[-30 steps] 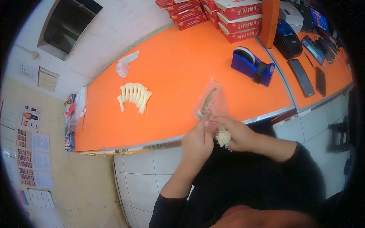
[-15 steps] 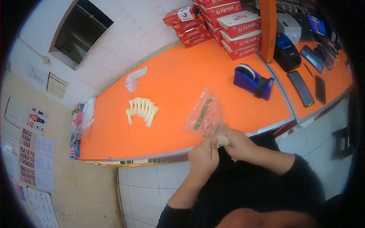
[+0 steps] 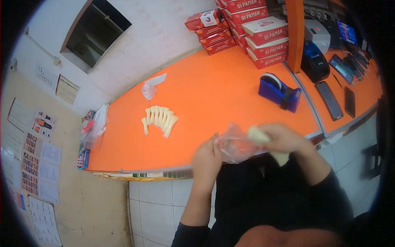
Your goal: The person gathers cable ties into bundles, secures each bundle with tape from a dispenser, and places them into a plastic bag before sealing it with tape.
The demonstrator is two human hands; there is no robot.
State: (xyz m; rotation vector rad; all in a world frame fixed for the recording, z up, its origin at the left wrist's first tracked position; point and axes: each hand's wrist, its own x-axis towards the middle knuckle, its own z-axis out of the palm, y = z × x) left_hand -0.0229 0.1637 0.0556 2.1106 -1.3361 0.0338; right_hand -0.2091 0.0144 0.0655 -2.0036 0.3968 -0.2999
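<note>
My left hand (image 3: 207, 158) pinches one side of a clear plastic bag (image 3: 236, 146) at the table's front edge. A pale cream bundle (image 3: 257, 135) sits in my closed right hand (image 3: 284, 139), poking out above the fingers and hanging below the palm; motion blurs it, and its material cannot be made out. The bag stretches between the two hands. To the left on the orange table (image 3: 201, 90), several similar cream bundles (image 3: 161, 119), each pinched narrow in the middle, lie side by side in a curved row.
Behind the row lies a small crumpled clear bag (image 3: 149, 91). A blue tape dispenser (image 3: 279, 92) stands at the right. Red boxes (image 3: 267, 45) are stacked at the back beside an orange post (image 3: 294, 37). Phones (image 3: 329, 101) and a black printer (image 3: 314, 61) occupy the right-hand counter.
My hands have moved apart, the right one up and to the right with the cream bundle. The bag, upright above my hands before, is now lower and stretched between them.
</note>
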